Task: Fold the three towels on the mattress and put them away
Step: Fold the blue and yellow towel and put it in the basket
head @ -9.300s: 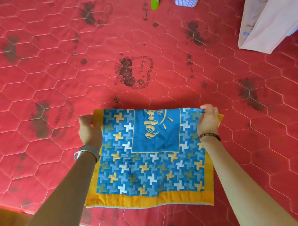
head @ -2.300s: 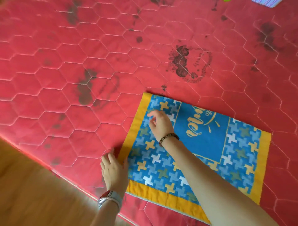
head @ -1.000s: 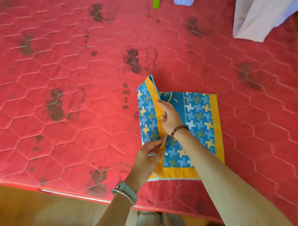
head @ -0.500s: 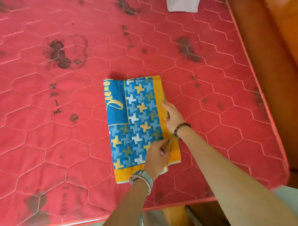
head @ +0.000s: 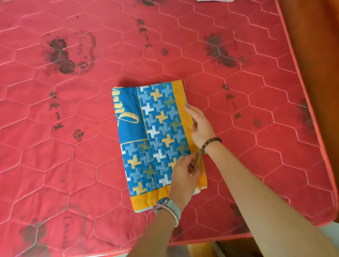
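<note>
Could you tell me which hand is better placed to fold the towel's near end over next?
Probably the left hand: it pinches the towel edge near that end, while the right hand rests farther up.

Folded towel [head: 154,139] is lying flat on the mattress [head: 73,165], toward its near right part. Left hand [head: 184,180] is pinching the towel's right edge at the near corner. Right hand [head: 200,126] is sitting on that same edge, just behind the left. A cloth [head: 214,0] is lying at the far edge, well apart. A wooden frame [head: 319,73] is running along the mattress's right side.
</note>
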The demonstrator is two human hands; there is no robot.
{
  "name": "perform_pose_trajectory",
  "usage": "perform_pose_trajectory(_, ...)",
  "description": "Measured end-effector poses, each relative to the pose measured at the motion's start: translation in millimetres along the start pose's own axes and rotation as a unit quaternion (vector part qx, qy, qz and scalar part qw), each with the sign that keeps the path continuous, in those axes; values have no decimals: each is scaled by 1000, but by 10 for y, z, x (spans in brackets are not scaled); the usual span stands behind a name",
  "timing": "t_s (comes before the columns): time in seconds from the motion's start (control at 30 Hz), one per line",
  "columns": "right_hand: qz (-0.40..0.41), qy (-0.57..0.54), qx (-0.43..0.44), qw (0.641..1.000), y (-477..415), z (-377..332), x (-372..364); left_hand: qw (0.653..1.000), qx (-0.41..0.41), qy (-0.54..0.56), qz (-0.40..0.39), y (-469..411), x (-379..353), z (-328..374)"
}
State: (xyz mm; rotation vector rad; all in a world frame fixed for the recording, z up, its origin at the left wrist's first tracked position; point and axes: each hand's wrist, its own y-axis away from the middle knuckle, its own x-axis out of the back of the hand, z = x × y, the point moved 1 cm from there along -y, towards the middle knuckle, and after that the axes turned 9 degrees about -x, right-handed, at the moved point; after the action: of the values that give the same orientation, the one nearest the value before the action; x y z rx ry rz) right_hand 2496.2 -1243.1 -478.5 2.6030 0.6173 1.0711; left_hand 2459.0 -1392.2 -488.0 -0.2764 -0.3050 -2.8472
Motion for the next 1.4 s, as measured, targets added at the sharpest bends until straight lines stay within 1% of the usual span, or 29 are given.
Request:
perform_pose_trajectory(0.07,3,-1,20,1000,-53,-20,40,1000,-23,12,11,-45,-35,41)
perform_pose_trajectory(0.13,-1,3,19,1000,-120,-9,55,1000,-24,12,8,-77,-76,45)
perform_pose_trajectory(0.23,-45,25,-40,998,-183,64,26,998,32,-21,-40,-90,-108,-76)
perform_pose_trajectory(0.3,-58,44,-61,995,-186,100,11,997,49,-42,-44,-79,-57,-160)
perform_pose_trajectory(0.37,-49,55,-71,995,-183,93,24,996,42,-80,-8,-89,61,-187)
perform_pose_trajectory(0.43,-37,59,-90,994,-164,82,42,987,11,-149,52,-113,245,-201)
perform_pose_trajectory(0.47,-26,58,-97,993,-143,81,45,976,-9,-199,86,-133,359,-222)
perform_pose_trajectory(0.5,-10,56,-101,993,-115,95,44,958,-25,-260,119,-152,477,-261)
perform_pose_trajectory(0.53,9,53,-105,993,-78,119,46,934,-23,-322,152,-170,593,-316)
perform_pose_trajectory(0.6,31,34,-123,991,34,213,46,886,39,-409,213,-168,821,-431)
perform_pose_trajectory(0.63,30,22,-138,990,106,273,46,872,72,-424,233,-143,921,-468)
perform_pose_trajectory(0.67,23,15,-153,988,183,337,44,866,95,-429,240,-104,999,-503)
perform_pose_trajectory(0.73,4,28,-170,985,332,452,16,871,109,-420,228,17,1107,-553)
perform_pose_trajectory(0.8,-9,37,-172,984,456,516,-28,894,135,-377,200,134,1155,-555)
perform_pose_trajectory(0.87,1,20,-168,986,545,545,-71,900,185,-361,158,221,1157,-587)
perform_pose_trajectory(0.93,29,-14,-170,985,606,539,-92,907,187,-351,141,276,1167,-616)
perform_pose_trajectory(1.03,63,-60,-174,981,692,493,-129,932,203,-248,170,292,1237,-575)
perform_pose_trajectory(1.07,63,-61,-173,981,732,483,-153,935,209,-223,182,298,1272,-577)
perform_pose_trajectory(1.13,45,-57,-173,982,806,499,-224,936,209,-208,194,330,1346,-595)
perform_pose_trajectory(1.23,22,-41,-171,984,868,558,-311,934,184,-247,183,391,1433,-655)
perform_pose_trajectory(1.3,26,5,-156,987,860,540,-320,928,148,-298,170,389,1468,-666)
perform_pose_trajectory(1.4,92,104,-109,984,805,406,-281,908,46,-377,179,275,1511,-689)
